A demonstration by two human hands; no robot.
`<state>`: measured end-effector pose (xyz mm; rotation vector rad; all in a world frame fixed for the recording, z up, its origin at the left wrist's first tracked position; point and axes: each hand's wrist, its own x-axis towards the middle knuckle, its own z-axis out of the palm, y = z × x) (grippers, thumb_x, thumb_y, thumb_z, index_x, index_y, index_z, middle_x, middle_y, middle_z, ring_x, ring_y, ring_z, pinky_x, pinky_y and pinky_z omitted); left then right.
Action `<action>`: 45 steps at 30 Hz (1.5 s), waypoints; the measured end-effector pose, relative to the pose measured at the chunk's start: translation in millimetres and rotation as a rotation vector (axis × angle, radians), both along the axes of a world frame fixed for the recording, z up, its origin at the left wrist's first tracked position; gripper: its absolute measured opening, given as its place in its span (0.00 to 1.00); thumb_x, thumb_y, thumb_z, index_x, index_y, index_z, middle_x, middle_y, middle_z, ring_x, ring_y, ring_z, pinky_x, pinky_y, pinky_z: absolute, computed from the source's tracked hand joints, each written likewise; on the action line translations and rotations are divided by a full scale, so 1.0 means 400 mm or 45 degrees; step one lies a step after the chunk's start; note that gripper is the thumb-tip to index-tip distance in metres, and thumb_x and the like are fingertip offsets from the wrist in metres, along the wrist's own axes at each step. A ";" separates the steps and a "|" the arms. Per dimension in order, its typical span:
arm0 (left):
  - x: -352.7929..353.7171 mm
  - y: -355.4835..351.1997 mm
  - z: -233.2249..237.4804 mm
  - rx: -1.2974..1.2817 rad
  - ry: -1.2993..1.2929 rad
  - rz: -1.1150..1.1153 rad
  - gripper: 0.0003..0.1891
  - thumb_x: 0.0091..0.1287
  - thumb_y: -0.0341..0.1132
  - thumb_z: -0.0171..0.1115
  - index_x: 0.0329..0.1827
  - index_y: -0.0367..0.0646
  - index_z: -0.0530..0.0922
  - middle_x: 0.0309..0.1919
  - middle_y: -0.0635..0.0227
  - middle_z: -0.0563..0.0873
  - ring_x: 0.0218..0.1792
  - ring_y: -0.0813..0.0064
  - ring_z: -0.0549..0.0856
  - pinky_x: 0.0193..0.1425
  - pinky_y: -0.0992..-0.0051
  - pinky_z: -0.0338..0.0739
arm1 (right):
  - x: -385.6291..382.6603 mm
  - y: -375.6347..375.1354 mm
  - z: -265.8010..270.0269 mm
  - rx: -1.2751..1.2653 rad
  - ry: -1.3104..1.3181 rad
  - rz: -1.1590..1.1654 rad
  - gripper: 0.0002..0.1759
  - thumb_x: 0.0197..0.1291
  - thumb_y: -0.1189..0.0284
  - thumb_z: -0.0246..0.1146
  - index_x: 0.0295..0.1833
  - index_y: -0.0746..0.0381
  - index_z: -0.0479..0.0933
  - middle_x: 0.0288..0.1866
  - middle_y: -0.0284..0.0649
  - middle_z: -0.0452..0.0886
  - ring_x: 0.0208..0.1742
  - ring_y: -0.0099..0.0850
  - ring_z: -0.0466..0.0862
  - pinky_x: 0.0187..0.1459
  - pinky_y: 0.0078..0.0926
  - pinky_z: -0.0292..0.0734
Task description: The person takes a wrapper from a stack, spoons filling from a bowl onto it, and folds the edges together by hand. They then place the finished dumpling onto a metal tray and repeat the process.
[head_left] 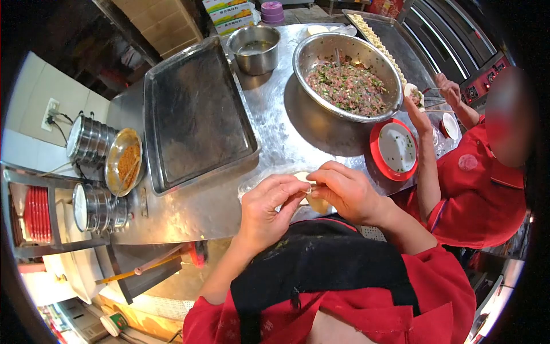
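Close together over the near edge of the steel table, my left hand (pixel 270 203) and my right hand (pixel 350 194) are both closed, fingertips pinching at one spot. Between them shows a small bit of pale dough wrapper (pixel 310 191), mostly hidden by the fingers. Round pale wrappers (pixel 318 205) lie just under and behind my hands on clear plastic. Beyond my hands stands a large steel bowl (pixel 395 86) holding minced meat filling (pixel 349 83) with chopped greens. A red-rimmed white plate (pixel 396 150) with green scraps lies right of my right hand.
A black baking tray (pixel 197 114) and a steel pot (pixel 255 50) stand left of the bowl. At right, a co-worker in red holds a filled wrapper (pixel 413 96). Dumplings (pixel 378 45) line a tray behind. A bowl of orange-brown crumbs (pixel 127 163) sits far left.
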<state>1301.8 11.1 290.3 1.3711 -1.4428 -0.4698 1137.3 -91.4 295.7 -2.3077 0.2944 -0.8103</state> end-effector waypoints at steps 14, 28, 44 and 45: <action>0.003 0.001 0.004 -0.145 0.069 -0.003 0.21 0.51 0.15 0.65 0.49 0.39 0.80 0.33 0.63 0.84 0.33 0.73 0.83 0.35 0.77 0.78 | 0.023 0.017 0.011 -0.144 -0.020 -0.073 0.09 0.51 0.82 0.65 0.40 0.69 0.77 0.32 0.46 0.77 0.29 0.40 0.80 0.30 0.30 0.76; 0.007 0.029 -0.040 0.427 1.449 -0.454 0.34 0.64 0.17 0.56 0.72 0.42 0.55 0.56 0.58 0.76 0.53 0.72 0.79 0.58 0.75 0.74 | 0.040 0.028 0.035 0.055 -0.013 -0.059 0.07 0.53 0.80 0.64 0.38 0.65 0.75 0.29 0.44 0.75 0.27 0.40 0.79 0.29 0.31 0.74; 0.040 0.011 -0.077 0.583 1.401 -0.423 0.28 0.63 0.20 0.58 0.68 0.42 0.65 0.49 0.66 0.79 0.49 0.78 0.80 0.55 0.77 0.75 | 0.086 -0.019 0.035 -0.183 0.107 0.197 0.05 0.49 0.77 0.65 0.31 0.65 0.75 0.33 0.45 0.78 0.32 0.43 0.80 0.32 0.35 0.75; 0.040 0.011 -0.066 0.635 1.401 -0.337 0.28 0.62 0.18 0.59 0.67 0.40 0.66 0.51 0.65 0.77 0.49 0.76 0.80 0.56 0.76 0.75 | 0.089 -0.018 0.050 -0.086 0.081 0.007 0.05 0.50 0.77 0.64 0.32 0.65 0.76 0.32 0.45 0.77 0.31 0.42 0.80 0.31 0.35 0.75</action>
